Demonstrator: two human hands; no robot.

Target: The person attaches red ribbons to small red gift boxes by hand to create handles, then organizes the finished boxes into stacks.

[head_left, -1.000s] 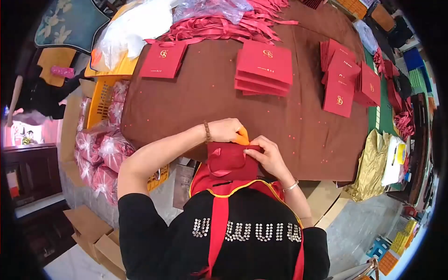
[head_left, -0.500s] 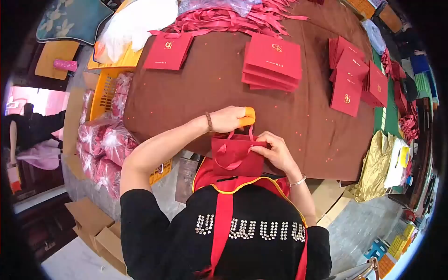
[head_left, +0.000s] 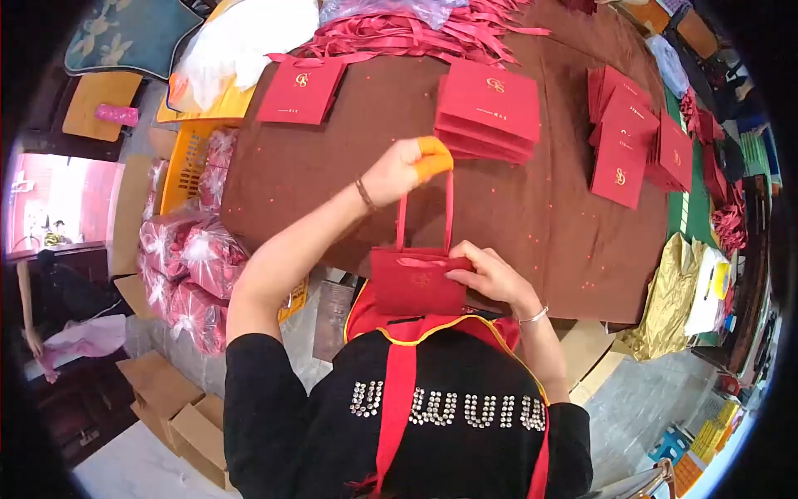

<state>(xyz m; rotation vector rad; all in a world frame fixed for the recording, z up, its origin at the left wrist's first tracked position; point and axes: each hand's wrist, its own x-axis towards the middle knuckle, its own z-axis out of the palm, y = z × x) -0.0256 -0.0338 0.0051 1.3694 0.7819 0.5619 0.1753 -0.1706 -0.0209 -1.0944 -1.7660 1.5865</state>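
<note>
A small red gift bag [head_left: 407, 287] with a gold mark is held upright in front of my body, at the near edge of the brown-covered table [head_left: 349, 166]. My left hand [head_left: 407, 172], with orange covers on its fingers, is closed on the bag's red ribbon handle [head_left: 450, 212] and holds it taut above the bag. My right hand [head_left: 492, 274] pinches the right side of the bag's top rim. Further back lie a stack of red bags [head_left: 489, 104] and another flat red bag [head_left: 299, 93].
Red ribbons [head_left: 407, 37] are heaped at the far edge. More red bags [head_left: 623, 137] are piled on the right. Plastic-wrapped red bundles [head_left: 195, 266] and a yellow crate [head_left: 187, 162] stand left, cardboard boxes [head_left: 170, 391] below. A person's arm [head_left: 27, 308] shows far left.
My left hand has risen and moved slightly left, drawing the ribbon handle up long above the bag. The loop that hung over the bag's front is gone. My right hand stays at the rim.
</note>
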